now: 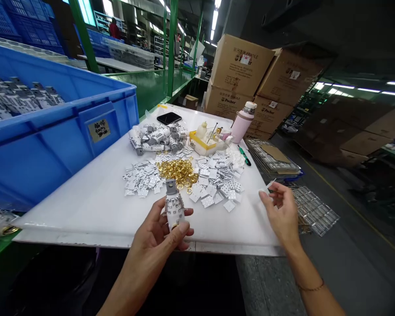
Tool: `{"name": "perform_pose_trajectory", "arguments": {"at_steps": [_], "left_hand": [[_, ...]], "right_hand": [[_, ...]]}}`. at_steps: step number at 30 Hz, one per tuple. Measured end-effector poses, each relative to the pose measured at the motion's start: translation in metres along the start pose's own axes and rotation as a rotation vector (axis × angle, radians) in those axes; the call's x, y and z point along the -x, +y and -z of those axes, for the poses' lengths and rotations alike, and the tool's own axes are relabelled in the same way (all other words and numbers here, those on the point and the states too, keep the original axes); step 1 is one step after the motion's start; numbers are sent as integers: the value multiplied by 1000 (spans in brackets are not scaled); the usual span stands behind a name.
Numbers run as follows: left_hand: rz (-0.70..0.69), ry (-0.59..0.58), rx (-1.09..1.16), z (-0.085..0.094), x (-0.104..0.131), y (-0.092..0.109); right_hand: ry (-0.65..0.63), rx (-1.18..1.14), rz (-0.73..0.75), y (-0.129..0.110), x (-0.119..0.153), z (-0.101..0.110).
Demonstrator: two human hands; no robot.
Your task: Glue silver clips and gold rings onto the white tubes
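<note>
In my left hand (pixel 163 237) is a white barrel-shaped part (pixel 174 208), upright, with rows of grey studs and a grey square end with a hole on top. A bit of gold shows near my thumb at its lower end. My right hand (pixel 281 215), over the table's right edge, pinches a small thin white piece (pixel 271 183) between thumb and finger; its exact kind is too small to tell. Ahead lie a heap of gold rings (pixel 177 171) and, on either side, loose white plates with small holes (pixel 217 175). Behind them similar studded parts (pixel 161 138) are piled.
A blue crate (pixel 95 109) of similar parts flanks the white table (pixel 85 202) on the left. Toward the back are a black phone (pixel 169 118), a yellow-edged tray (pixel 200 145), a pink bottle (pixel 242 123) and a green pen-like tool (pixel 244 156). Cardboard boxes (pixel 240 66) stand beyond.
</note>
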State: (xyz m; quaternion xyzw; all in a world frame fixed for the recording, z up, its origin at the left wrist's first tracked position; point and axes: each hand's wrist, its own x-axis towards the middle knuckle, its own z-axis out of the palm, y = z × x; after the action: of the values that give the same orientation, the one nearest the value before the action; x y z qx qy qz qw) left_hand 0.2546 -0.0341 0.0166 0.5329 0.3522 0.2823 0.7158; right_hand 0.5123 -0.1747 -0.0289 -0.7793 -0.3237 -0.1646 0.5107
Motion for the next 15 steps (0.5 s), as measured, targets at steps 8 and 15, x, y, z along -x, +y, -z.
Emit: {"name": "perform_pose_trajectory", "arguments": {"at_steps": [8, 15], "left_hand": [[127, -89, 219, 6, 2, -2], [263, -150, 458, 8, -6, -5]], "right_hand": [[-220, 40, -93, 10, -4, -5], [-561, -469, -227, -48, 17, 11]]}}
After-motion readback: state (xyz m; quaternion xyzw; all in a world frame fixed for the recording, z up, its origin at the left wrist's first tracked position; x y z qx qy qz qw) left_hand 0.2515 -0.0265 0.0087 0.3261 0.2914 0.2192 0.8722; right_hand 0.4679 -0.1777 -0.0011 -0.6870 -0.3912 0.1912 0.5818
